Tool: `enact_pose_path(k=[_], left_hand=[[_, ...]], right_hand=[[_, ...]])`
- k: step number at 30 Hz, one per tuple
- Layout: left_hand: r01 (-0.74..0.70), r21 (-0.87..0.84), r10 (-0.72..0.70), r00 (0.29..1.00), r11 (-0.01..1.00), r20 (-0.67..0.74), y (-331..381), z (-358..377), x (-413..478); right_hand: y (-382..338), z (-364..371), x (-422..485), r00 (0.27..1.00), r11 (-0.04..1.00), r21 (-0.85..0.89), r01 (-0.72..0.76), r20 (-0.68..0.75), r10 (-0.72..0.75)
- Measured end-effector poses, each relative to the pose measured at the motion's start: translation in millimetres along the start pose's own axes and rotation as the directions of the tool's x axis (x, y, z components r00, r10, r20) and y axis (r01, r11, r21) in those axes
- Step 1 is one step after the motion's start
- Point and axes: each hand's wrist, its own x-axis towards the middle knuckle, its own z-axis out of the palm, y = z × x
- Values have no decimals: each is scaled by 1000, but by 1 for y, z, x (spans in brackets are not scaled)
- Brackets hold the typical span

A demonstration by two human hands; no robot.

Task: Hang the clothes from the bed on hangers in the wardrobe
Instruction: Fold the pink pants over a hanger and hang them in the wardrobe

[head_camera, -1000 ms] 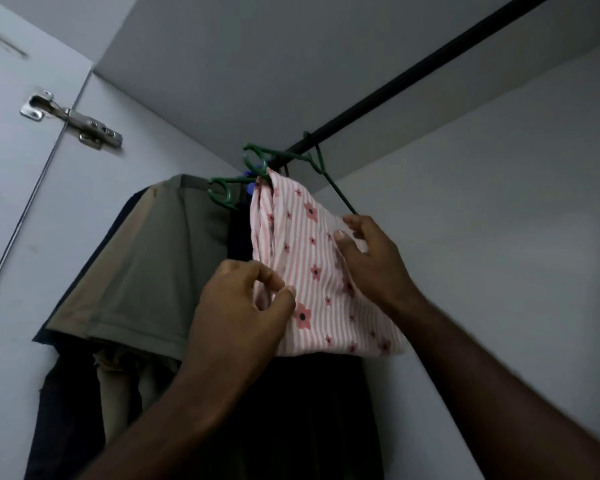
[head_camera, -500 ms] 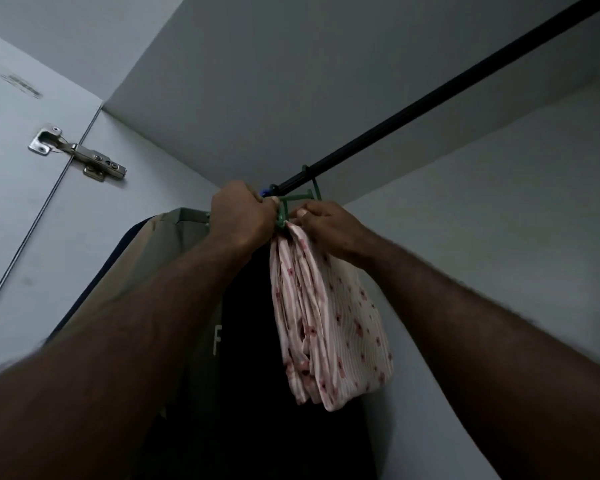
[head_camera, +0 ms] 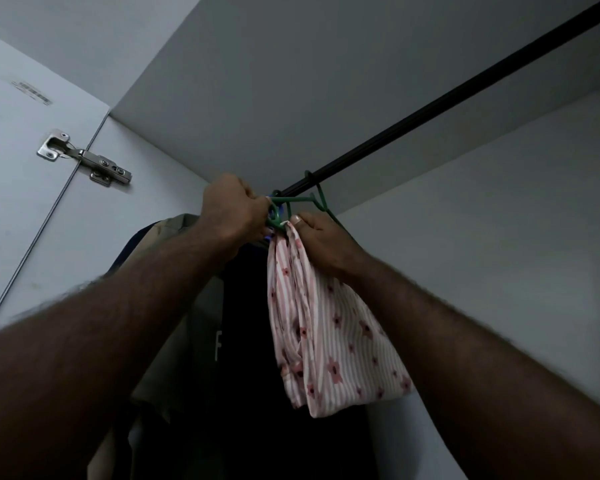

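Grey laminate wardrobe interior [head_camera: 291,81], seen from below. A black metal hanging rail [head_camera: 465,95] runs from upper right into the far corner, and a steel door hinge [head_camera: 84,159] sits on the left panel. The thin green plastic hanger [head_camera: 293,199] is hooked over the rail. The left hand [head_camera: 234,211] has its fingers curled round the hanger's near end, probably to stop it swinging or sliding. The right hand [head_camera: 321,239] pinches the bunched top edge of the pink-and-white striped cloth garment with red flowers [head_camera: 329,334] between thumb and fingers, directly under the hanger. Whether the cloth already passes over the hanger cannot be told. The garment hangs in folds below that hand, inside the wardrobe, beside a dark navy garment [head_camera: 243,341] and an olive-grey garment [head_camera: 174,223] hung further left. Judged step: securing the cloth on the hanger so that it will not slip off once released.
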Motion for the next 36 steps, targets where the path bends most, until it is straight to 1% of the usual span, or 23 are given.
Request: enact_pose_path(k=[6,11,13,14,15,16,17,18,19,20,22,24,26,28,30,32,34,36], left_hand=[[12,-19,-12,1000,1000,-11,-6,-6,6],[-1,5,1,1000,1000,-12,-4,-8,7],[-14,20,14,1000,1000,-9,-3,-11,7],[-47,59,48,998,997,-26,-3,-12,6],[-120,158,133,989,980,-72,-2,-12,5],[-220,309,268,956,925,-121,-1,-11,5],[-314,453,409,904,835,-127,3,-10,2],[-401,550,521,850,733,-74,7,-7,1],[-469,602,572,820,646,24,11,-3,1],[-518,625,576,807,584,130,15,2,1],[-561,655,500,809,505,308,20,12,5],[-593,654,402,803,470,440,19,14,12],[-625,651,319,780,430,538,17,12,20],[-644,663,259,763,381,592,12,12,26],[-646,690,202,761,327,616,8,15,28],[-637,729,166,770,253,616,7,19,27],[-639,746,209,768,187,605,6,22,26],[-653,739,248,753,167,609,5,20,26]], right_hand=[[5,5,1,1000,1000,-14,-1,10,1],[12,4,-2,1000,1000,-16,23,-7,-23],[10,3,-1,1000,1000,-14,2,4,-2],[8,3,0,1000,1000,-8,-12,16,12],[6,3,1,999,1000,-4,-19,30,19],[4,4,3,999,1000,-15,-21,43,22],[2,5,4,998,999,-32,-19,55,21],[0,6,5,998,998,-52,-28,62,31],[-2,6,5,998,998,-50,-25,64,28],[-4,6,6,998,999,-34,-18,64,21],[-8,3,4,998,999,50,-6,62,3],[-10,0,1,996,979,186,-78,61,67],[-11,-6,-3,985,952,253,-170,83,154],[-10,-11,-4,985,947,271,-173,69,160],[-7,-13,-1,987,949,269,-162,42,157],[-2,-11,2,990,967,211,-141,12,141],[9,-8,3,996,988,128,-87,-13,90],[24,-8,-1,998,998,21,-53,-32,53]])
